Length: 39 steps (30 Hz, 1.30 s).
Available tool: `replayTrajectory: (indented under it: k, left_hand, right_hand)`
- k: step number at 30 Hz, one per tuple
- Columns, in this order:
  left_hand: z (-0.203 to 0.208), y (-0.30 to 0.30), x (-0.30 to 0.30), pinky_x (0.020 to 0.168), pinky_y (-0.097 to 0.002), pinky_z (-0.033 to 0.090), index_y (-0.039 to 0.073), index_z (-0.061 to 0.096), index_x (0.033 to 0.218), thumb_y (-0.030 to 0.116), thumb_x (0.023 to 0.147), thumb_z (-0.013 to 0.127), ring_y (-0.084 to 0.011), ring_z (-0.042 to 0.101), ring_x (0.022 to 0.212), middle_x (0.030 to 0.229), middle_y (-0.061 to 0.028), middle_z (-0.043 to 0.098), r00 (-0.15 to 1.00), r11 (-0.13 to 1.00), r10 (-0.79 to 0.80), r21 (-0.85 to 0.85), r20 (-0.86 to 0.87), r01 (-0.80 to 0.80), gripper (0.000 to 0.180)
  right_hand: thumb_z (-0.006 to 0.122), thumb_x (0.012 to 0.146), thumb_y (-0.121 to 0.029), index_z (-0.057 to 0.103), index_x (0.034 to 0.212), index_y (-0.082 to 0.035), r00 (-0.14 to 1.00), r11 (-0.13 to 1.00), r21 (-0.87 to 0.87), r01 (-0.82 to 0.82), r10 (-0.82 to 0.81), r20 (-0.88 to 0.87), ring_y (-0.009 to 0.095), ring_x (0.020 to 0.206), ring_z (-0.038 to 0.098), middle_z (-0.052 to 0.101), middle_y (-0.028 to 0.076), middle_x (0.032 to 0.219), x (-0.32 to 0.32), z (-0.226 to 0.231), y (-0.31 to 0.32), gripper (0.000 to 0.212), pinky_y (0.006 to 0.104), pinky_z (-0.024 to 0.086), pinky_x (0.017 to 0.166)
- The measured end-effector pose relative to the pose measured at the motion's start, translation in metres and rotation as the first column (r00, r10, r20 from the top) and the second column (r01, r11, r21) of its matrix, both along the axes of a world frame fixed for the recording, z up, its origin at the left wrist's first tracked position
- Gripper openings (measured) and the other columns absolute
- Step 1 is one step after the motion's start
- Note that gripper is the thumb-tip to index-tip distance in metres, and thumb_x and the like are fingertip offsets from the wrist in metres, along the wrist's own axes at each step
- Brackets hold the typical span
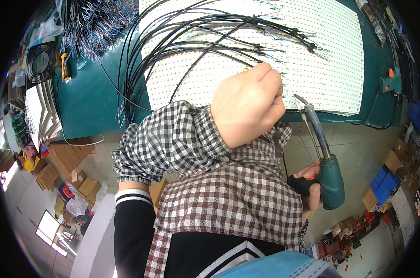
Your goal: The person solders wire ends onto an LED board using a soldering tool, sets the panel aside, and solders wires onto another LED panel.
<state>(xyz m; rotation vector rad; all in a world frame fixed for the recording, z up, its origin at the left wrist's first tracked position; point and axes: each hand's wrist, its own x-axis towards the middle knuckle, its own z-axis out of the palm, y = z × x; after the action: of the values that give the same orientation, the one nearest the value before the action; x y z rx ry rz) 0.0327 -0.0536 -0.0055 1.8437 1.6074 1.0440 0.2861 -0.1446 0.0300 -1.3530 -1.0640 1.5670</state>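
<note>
Head view: the left hand (248, 105), fisted, pinches thin black wires (191, 32) down on the white panel of yellow LED strips (321, 60). The right hand (310, 183) clenches a green pistol-grip soldering gun (328, 169), tip beside the fist. Soldering appears underway; next, the tip needs steady contact with the joint.

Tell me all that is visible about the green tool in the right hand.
The soldering gun has a dark green, plastic-looking pistol body with an orange trigger and a long grey metal barrel ending in a thin bent tip. A thin wire runs along the barrel. The right hand grips its handle, a finger on the trigger. It points up, tilted left, its tip near the left hand at the white LED panel edge.
</note>
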Motion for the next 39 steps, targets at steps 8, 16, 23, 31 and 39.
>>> replayTrajectory:
  k: [8,16,23,31,39]
  left_hand:
    - [0.006,-0.006,0.000,0.059,-0.0355,0.047,0.007,0.060,0.083,0.006,0.074,0.070,-0.0258,0.060,0.069,0.081,-0.0071,0.058,0.997,0.998,-0.035,-0.055,-0.072,0.031,0.013]
    - [0.011,-0.028,0.020,0.066,-0.0325,0.037,0.011,0.065,0.093,0.014,0.071,0.064,-0.0165,0.054,0.076,0.088,-0.0001,0.053,0.901,0.975,-0.181,0.050,-0.395,0.218,0.022]
    - [-0.002,-0.018,0.046,0.077,-0.0352,0.038,0.012,0.062,0.090,0.017,0.067,0.061,-0.0149,0.052,0.076,0.085,0.0005,0.049,0.830,0.963,-0.012,0.216,-0.558,0.159,0.024]
    - [-0.007,-0.025,0.049,0.083,-0.0373,0.038,0.011,0.061,0.091,0.017,0.067,0.060,-0.0159,0.053,0.083,0.087,0.0001,0.050,0.825,0.971,-0.006,0.195,-0.565,0.140,0.024]
    - [0.001,-0.031,0.038,0.084,-0.0368,0.039,0.010,0.062,0.095,0.016,0.070,0.060,-0.0181,0.054,0.088,0.093,-0.0014,0.053,0.823,0.981,-0.083,0.101,-0.562,0.168,0.025]
  right_hand:
    - [0.066,0.085,-0.037,0.057,0.099,0.004,0.995,0.993,0.066,0.102,-0.102,0.000,0.022,0.081,0.063,0.063,0.014,0.088,0.001,-0.001,0.003,0.044,0.0446,0.038,0.103]
    - [0.059,0.088,-0.034,0.039,0.121,0.019,0.978,0.957,0.226,0.182,-0.153,-0.141,0.025,0.079,0.060,0.058,0.016,0.091,0.014,-0.019,0.008,0.065,0.0369,0.056,0.073]
    - [0.058,0.088,-0.035,0.038,0.121,0.020,0.977,0.939,0.297,0.175,-0.127,-0.173,0.026,0.078,0.059,0.057,0.016,0.090,0.020,-0.024,0.011,0.067,0.0364,0.057,0.070]
    - [0.052,0.093,-0.040,0.042,0.127,0.013,0.986,0.927,0.338,0.160,-0.134,-0.099,0.020,0.077,0.053,0.053,0.012,0.088,0.020,-0.024,0.015,0.063,0.0301,0.054,0.061]
    - [0.052,0.093,-0.039,0.043,0.125,0.013,0.990,0.930,0.344,0.130,-0.103,-0.095,0.021,0.078,0.054,0.053,0.012,0.087,0.018,-0.023,0.020,0.062,0.0300,0.054,0.060]
